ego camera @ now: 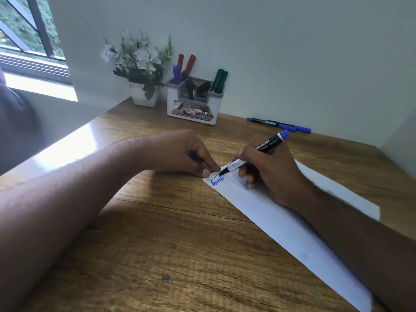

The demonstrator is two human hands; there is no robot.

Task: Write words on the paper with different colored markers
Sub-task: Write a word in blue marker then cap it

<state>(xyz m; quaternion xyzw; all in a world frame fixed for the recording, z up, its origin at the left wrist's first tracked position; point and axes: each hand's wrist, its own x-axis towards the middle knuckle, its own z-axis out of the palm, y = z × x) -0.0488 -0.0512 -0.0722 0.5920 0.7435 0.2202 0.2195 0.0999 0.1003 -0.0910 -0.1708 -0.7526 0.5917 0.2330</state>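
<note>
Your forearms come in from the bottom corners, both resting over the wooden desk [171, 244]. White paper [281, 224] lies diagonally on the desk, running from under your right forearm up to the far corner near centre frame. Right hand [267, 174] sits on the paper, grip wrapped around a blue marker [256, 154]: fingers curled round the barrel, blue end pointing up and away, dark tip touching the paper at its far corner. Two short lines of writing [216, 180] sit there, one greenish above, one blue below; too small to read reliably. Left hand [180, 154] is just beside the tip, fingertips [206, 172] pressing the paper's corner down, grip curled with something blue [192, 155] showing inside the fist, likely the cap, can't confirm. Far side of the desk, against the wall: white and grey marker holder [193, 104] with red, blue, black and green markers standing or leaning in its compartments. White pot of white flowers [141, 70] sits just left of the holder, touching or nearly so. Two more markers [279, 124] lie flat on the desk right of the holder, well apart from the paper, one with a green end, one with a blue cap. Window [27, 37] at top left, bright glare on the desk's left edge.
</note>
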